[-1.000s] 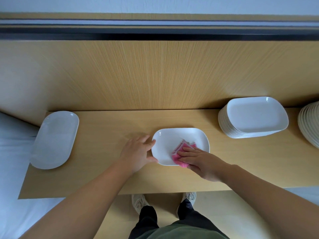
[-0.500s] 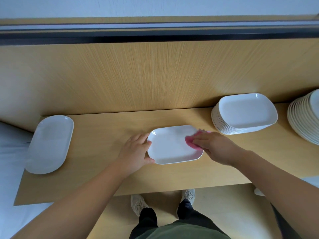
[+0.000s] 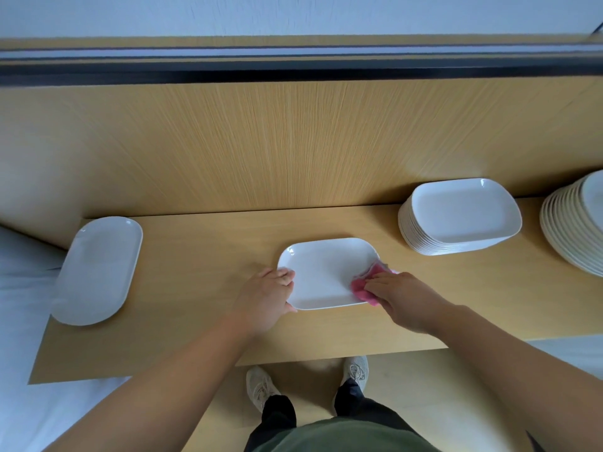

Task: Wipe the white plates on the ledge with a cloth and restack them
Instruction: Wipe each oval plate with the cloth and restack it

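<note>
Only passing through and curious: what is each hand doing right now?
Left hand: grips the white plate at its left rim, fingers curled.
Right hand: open, flat fingers pressing the pink cloth on that plate's right edge.

On the ledge (image 3: 195,337), a lone plate (image 3: 326,272) lies between platter (image 3: 98,269) left and stack (image 3: 460,216) right.

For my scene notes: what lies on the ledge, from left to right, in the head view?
Oval plate → left hand → plate being wiped → pink cloth → right hand → stack of rectangular plates → stack of round plates.
</note>
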`<state>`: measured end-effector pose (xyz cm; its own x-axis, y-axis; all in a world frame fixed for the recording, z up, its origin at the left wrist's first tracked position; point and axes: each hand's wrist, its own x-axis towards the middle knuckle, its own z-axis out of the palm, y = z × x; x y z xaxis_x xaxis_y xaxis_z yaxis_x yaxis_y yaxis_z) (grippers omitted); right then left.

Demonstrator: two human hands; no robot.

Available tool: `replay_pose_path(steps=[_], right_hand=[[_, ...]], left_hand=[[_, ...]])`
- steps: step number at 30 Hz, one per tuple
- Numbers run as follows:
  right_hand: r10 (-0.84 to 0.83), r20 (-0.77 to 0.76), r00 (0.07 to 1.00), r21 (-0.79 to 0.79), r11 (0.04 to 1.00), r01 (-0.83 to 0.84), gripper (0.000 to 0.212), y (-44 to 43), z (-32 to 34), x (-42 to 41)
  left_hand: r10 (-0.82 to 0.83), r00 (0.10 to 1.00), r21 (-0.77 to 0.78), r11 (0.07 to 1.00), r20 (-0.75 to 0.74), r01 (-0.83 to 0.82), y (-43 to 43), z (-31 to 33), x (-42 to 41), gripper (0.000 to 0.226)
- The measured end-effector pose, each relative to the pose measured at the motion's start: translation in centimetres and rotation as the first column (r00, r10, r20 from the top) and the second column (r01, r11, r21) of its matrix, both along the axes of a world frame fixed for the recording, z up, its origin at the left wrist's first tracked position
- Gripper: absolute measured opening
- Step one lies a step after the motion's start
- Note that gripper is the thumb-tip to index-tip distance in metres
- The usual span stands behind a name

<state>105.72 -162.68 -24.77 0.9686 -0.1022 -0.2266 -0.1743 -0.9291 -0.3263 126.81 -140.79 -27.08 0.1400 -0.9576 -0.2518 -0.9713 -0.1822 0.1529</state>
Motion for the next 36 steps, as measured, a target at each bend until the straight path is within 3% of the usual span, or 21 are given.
replay_pose_path(steps=[3, 7, 10, 15, 21, 28, 32, 36], right_hand=[[-0.228, -0.058, 0.972, 0.215, 0.948, 0.235, 0.028, 0.4, 2.0, 0.3], [-0.391, 0.075, 0.917, 0.414, 0.849, 0.328, 0.030, 0.8, 5.3, 0.6], [-0.434, 0.140, 0.890, 0.467, 0.821, 0.327, 0.027, 0.4, 7.0, 0.5], [-0.365, 0.417, 0.833, 0.397, 0.897, 0.194, 0.025, -0.7, 10.0, 1.1], [-0.185, 0.615, 0.767, 0.263, 0.964, 0.022, 0.022, -1.2, 12.4, 2.7], [-0.116, 0.638, 0.761, 0.220, 0.975, -0.035, 0.022, -1.2, 12.0, 3.6], [-0.075, 0.642, 0.763, 0.178, 0.983, -0.053, 0.023, -1.0, 11.1, 4.1], [-0.052, 0.612, 0.789, 0.162, 0.985, -0.060, 0.027, -0.9, 9.9, 4.8]], left_hand=[[-0.047, 0.999, -0.053, 0.997, -0.017, 0.046, -0.1, 0.5, -0.3, 0.043], [-0.102, 0.995, -0.171, 0.980, 0.005, 0.101, 0.0, -0.2, -1.2, 0.008], [-0.021, 1.000, -0.220, 0.975, -0.003, 0.020, -0.5, 0.3, -1.6, 0.028], [0.225, 0.941, -0.249, 0.924, -0.254, -0.289, -2.7, 4.1, -1.8, 0.040], [0.371, 0.816, -0.304, 0.794, -0.443, -0.526, -4.3, 9.0, -1.9, 0.027], [0.411, 0.662, -0.303, 0.655, -0.627, -0.693, -3.6, 9.9, -1.6, 0.023], [0.465, 0.571, -0.204, 0.626, -0.677, -0.752, -3.3, 9.4, -2.0, 0.017], [0.480, 0.555, -0.168, 0.635, -0.679, -0.754, -3.1, 8.7, -1.9, 0.015]])
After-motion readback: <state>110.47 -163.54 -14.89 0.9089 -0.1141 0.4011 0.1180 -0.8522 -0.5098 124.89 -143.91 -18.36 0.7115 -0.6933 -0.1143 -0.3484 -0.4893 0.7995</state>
